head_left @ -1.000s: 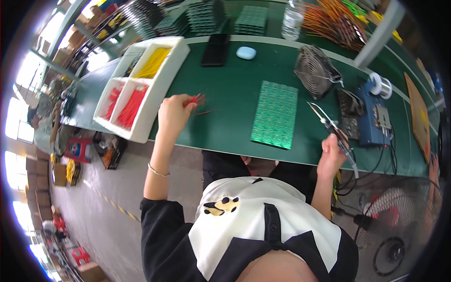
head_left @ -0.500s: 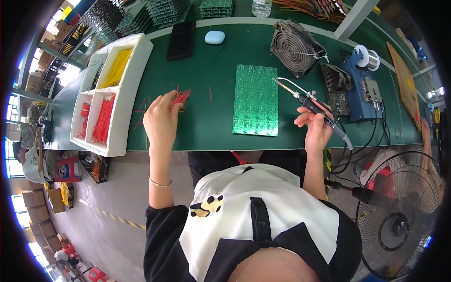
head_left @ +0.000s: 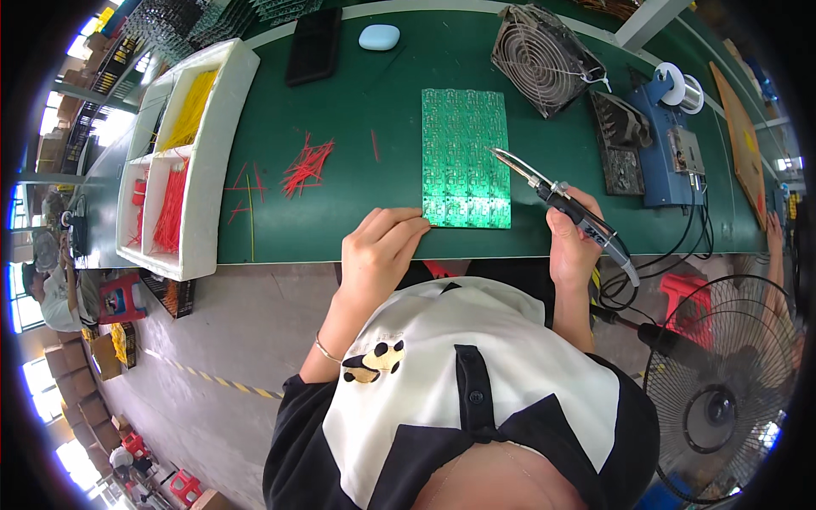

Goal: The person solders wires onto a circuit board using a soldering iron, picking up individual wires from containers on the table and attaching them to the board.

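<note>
Green worktop [head_left: 357, 178]: my left hand [head_left: 380, 251], fingers bent and bunched, at the near left corner of 1 green circuit-board panel [head_left: 463, 161], pinch or mere touch I cannot tell; right hand [head_left: 574, 242] closed round a soldering iron [head_left: 568, 206], tip over the panel near its right edge. Panel flat before me, no wire visible on it, so I judge little done; loose red wires [head_left: 308, 166] left of it look unused, more in the white foam tray [head_left: 219, 161] beyond.
</note>
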A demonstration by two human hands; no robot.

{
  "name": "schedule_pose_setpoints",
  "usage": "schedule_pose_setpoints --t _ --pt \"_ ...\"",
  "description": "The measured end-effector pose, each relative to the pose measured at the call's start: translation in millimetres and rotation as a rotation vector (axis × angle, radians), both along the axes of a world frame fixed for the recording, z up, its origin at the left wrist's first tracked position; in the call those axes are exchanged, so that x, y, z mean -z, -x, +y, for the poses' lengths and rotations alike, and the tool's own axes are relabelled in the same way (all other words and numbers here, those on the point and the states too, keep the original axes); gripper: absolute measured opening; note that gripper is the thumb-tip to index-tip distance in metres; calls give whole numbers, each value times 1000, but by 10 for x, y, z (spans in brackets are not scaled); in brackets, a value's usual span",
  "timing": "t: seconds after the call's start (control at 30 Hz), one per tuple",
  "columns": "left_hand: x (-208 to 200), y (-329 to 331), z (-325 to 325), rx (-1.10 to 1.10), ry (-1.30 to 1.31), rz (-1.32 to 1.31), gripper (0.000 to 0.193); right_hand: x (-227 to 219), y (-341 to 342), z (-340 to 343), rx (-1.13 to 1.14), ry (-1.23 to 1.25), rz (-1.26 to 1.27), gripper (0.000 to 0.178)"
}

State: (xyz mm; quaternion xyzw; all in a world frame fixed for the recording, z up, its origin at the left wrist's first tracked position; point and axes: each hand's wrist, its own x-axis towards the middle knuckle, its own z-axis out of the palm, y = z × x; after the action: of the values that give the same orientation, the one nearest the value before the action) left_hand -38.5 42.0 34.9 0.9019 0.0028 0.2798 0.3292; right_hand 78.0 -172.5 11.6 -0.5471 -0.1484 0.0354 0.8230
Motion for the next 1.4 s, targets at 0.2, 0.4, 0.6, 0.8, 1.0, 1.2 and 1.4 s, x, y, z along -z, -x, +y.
schedule_pose_setpoints --t 0.2,0.4,0.6,0.8,1.0,1.2,1.4 --pt "40 -137 -106 -65 -45 -48 14 68 41 58 15 -118 -41 30" --pt "68 -137 -42 -28 73 -31 12 4 143 140 150 -40 -178 29" --pt "118 -88 -45 -72 6 -74 16 86 363 248 166 64 -314 20" --pt "174 -109 -38 -76 -25 -66 19 81 354 255 160 116 -276 22" --pt "212 -119 -19 -56 -113 -128 24 65 358 270 114 140 -304 23" --pt "223 -117 -20 -63 -114 -135 26 48 368 284 117 125 -285 23" --pt "205 -125 -28 -65 -120 -140 25 86 364 265 122 147 -312 23"
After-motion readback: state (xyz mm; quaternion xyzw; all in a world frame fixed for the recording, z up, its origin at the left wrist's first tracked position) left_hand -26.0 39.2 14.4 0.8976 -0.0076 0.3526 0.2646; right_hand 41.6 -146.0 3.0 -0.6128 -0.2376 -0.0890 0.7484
